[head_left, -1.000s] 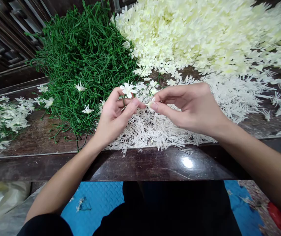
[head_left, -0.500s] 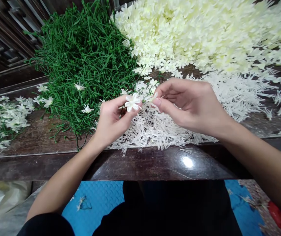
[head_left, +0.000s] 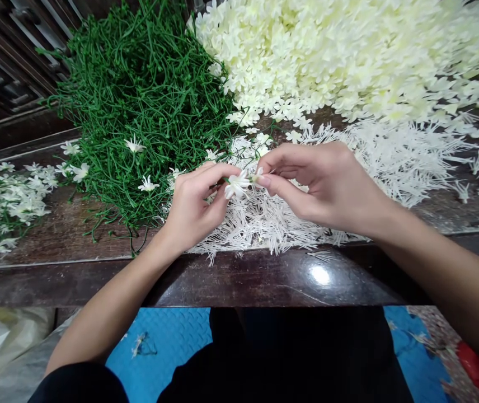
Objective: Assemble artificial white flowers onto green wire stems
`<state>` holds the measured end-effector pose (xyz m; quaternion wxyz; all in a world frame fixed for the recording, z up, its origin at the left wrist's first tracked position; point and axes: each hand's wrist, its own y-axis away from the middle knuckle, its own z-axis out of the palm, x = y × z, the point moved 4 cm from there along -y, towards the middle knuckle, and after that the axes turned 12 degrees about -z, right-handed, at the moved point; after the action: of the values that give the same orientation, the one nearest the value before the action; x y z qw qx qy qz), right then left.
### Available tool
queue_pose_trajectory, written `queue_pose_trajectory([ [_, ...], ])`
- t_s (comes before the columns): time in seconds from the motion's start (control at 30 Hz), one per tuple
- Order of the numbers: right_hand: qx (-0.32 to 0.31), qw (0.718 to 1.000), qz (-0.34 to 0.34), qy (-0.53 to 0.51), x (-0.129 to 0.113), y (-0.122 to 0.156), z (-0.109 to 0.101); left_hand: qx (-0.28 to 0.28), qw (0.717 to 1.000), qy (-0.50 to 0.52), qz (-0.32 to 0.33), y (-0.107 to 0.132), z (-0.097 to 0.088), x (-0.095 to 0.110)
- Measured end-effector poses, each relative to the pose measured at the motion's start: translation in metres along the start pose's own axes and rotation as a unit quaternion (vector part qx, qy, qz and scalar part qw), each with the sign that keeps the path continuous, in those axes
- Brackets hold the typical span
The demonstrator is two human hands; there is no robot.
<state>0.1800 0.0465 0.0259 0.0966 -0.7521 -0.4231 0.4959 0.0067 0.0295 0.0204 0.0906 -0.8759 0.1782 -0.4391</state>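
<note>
My left hand (head_left: 193, 204) is closed on a thin green stem with a small white flower (head_left: 236, 185) at its tip. My right hand (head_left: 325, 182) pinches a small white flower piece (head_left: 258, 174) between thumb and forefinger, right against that flower. Both hands hover over a pile of white spiky stamen pieces (head_left: 277, 221) on the dark wooden table (head_left: 239, 277).
A heap of green stems (head_left: 142, 106) lies at the back left, and a big mound of cream petals (head_left: 348, 56) at the back right. Finished white flowers on stems (head_left: 4, 204) lie at the far left. Blue floor mat (head_left: 168, 341) shows below the table edge.
The flower in my left hand has dropped lower and tipped to the right. My right hand has closed in until its piece meets that flower.
</note>
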Motion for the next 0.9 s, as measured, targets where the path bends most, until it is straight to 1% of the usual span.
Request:
queue_pose_trajectory([
  [0.2, 0.0, 0.999, -0.021, 0.041, -0.002, 0.0028, 0.0011, 0.029, 0.999, -0.015, 0.043, 0.0033, 0.001, 0.0017],
  [0.47, 0.004, 0.998, -0.024, 0.062, -0.003, 0.0054, 0.0036, 0.046, 0.997, -0.024, 0.058, 0.0061, 0.0021, 0.0041],
  [0.63, 0.005, 0.999, -0.029, 0.045, -0.0027, 0.0061, 0.0046, 0.047, 0.996, -0.038, 0.071, 0.0067, 0.003, 0.0064],
  [0.77, 0.006, 0.999, -0.014, 0.034, -0.0009, 0.0077, 0.0064, 0.05, 0.996, -0.047, 0.062, 0.0064, 0.0029, 0.0049],
  [0.9, 0.01, 0.999, -0.019, 0.04, -0.0013, 0.0085, 0.0073, 0.053, 0.995, -0.048, 0.063, 0.0073, 0.0029, 0.0039],
])
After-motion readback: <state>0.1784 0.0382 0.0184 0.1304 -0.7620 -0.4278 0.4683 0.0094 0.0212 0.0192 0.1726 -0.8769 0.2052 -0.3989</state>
